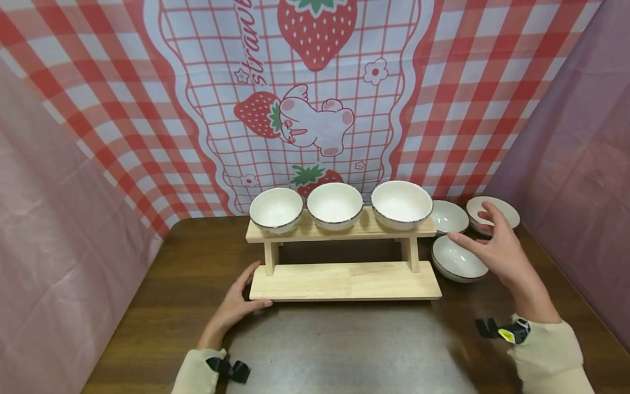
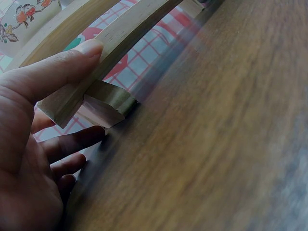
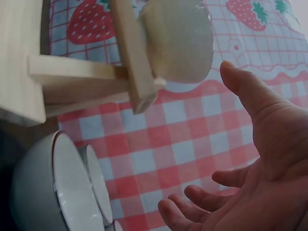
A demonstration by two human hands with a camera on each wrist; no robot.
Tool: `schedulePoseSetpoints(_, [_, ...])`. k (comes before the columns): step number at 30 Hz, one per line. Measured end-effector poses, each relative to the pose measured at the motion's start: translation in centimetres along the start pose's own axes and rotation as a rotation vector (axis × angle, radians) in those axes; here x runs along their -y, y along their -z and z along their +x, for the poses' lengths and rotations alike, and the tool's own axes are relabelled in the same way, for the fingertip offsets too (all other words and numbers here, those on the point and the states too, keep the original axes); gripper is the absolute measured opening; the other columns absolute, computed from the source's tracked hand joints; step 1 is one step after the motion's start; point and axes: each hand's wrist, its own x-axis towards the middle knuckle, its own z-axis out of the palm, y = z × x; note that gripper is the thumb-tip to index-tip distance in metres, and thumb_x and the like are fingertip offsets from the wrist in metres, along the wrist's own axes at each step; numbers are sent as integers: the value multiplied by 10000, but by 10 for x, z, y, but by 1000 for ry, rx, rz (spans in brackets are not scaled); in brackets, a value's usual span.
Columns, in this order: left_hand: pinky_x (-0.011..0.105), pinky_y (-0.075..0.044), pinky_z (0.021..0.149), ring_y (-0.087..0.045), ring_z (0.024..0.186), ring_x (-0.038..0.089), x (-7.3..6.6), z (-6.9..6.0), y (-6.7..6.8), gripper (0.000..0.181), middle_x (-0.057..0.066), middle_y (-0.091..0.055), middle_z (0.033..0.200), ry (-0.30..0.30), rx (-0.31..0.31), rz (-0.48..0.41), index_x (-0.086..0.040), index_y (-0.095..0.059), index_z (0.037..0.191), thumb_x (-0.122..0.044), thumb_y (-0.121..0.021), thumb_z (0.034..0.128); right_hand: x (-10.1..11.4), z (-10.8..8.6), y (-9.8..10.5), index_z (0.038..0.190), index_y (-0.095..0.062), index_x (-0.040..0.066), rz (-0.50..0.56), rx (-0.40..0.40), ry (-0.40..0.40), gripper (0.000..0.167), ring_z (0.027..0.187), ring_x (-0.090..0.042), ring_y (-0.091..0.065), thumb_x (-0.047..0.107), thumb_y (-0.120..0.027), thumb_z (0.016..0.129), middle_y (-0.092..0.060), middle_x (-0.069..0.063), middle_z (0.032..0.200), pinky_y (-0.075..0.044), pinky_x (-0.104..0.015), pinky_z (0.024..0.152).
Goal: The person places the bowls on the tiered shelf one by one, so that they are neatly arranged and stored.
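Observation:
A two-tier wooden rack (image 1: 344, 282) stands on the table, with three white dark-rimmed bowls on its upper shelf: left (image 1: 276, 207), middle (image 1: 334, 203) and right (image 1: 401, 202). My left hand (image 1: 233, 306) grips the left end of the lower shelf; in the left wrist view its thumb (image 2: 72, 65) lies along the shelf's edge. Fingers apart and nothing held, my right hand (image 1: 504, 254) hovers over the bowls right of the rack. Of these, one bowl (image 1: 455, 260) is nearest me, another (image 1: 449, 218) sits behind it, and the third (image 1: 484, 205) is partly hidden by the fingers.
Behind the rack hangs a red-and-white checked cloth (image 1: 453, 98) with strawberry prints. Pinkish cloths close off the left side (image 1: 59, 235) and right side (image 1: 576, 180). The dark wooden table (image 1: 162, 295) extends in front of the rack.

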Motion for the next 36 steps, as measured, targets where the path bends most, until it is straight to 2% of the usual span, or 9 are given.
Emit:
schedulePoseSetpoints(2, [500,-361,1095,-513,1260,269,0,0,0,997,189,-566,1418,0,1,1,-92,-322,1559,-164,-886,740,-5,-1,0,1606,-12,41,-2,0,6,1028,1366,-555,-342,341,-716,918,-208,-359,1587,-459,-320,867])
schedulePoseSetpoints(4, [507,-360,1096,-513,1268,285,-1,-1,0,994,194,-566,1419,-5,3,-1,-87,-323,1557,-159,-885,741,-11,-2,0,1601,-18,25,1,-4,15,1033,1362,-560,-338,335,-721,911,-214,-371,1576,-474,-352,903])
schedulePoseSetpoints(6, [516,-355,1098,-509,1278,300,-2,-1,0,991,201,-565,1421,-10,5,-8,-83,-324,1556,-151,-884,742,-17,-3,-1,1597,-25,8,-8,-10,20,1040,1356,-568,-326,344,-725,904,-223,-383,1564,-442,-525,976])
schedulePoseSetpoints(9, [518,-353,1100,-508,1282,307,-3,-1,0,981,199,-565,1422,-9,9,-17,-87,-331,1554,-140,-881,744,-25,-4,-5,1587,-41,-25,-30,-21,25,1061,1337,-584,-311,353,-740,885,-243,-414,1530,-333,-690,997])
schedulePoseSetpoints(14, [505,-358,1095,-515,1264,292,-3,-1,0,975,192,-569,1416,-7,11,-23,-93,-335,1552,-134,-879,744,-37,-4,-11,1572,-49,-71,-80,-34,29,1123,1356,-600,-269,351,-788,839,-226,-439,1517,-293,-716,1031])
schedulePoseSetpoints(21, [505,-349,1104,-509,1274,293,-3,-1,0,982,192,-563,1422,4,14,-25,-91,-327,1555,-141,-880,745,-51,-5,-14,1553,-37,-116,-125,-31,27,1148,1417,-616,-155,369,-788,833,-151,-466,1530,-208,-748,1082])
schedulePoseSetpoints(28, [529,-324,1123,-486,1305,300,-3,-1,0,995,185,-546,1445,23,13,-20,-108,-318,1562,-166,-883,745,-62,-7,-19,1547,-90,-111,-167,-19,13,1150,1353,-634,-216,360,-818,792,-192,-500,1476,-270,-757,1016])
schedulePoseSetpoints(36, [551,-306,1133,-477,1318,309,-1,0,-1,1018,191,-536,1453,34,12,-15,-111,-309,1566,-181,-892,734,-73,-9,-25,1545,-14,-132,-184,26,-11,1247,1343,-641,-218,373,-842,759,-134,-509,1491,-285,-759,1009])
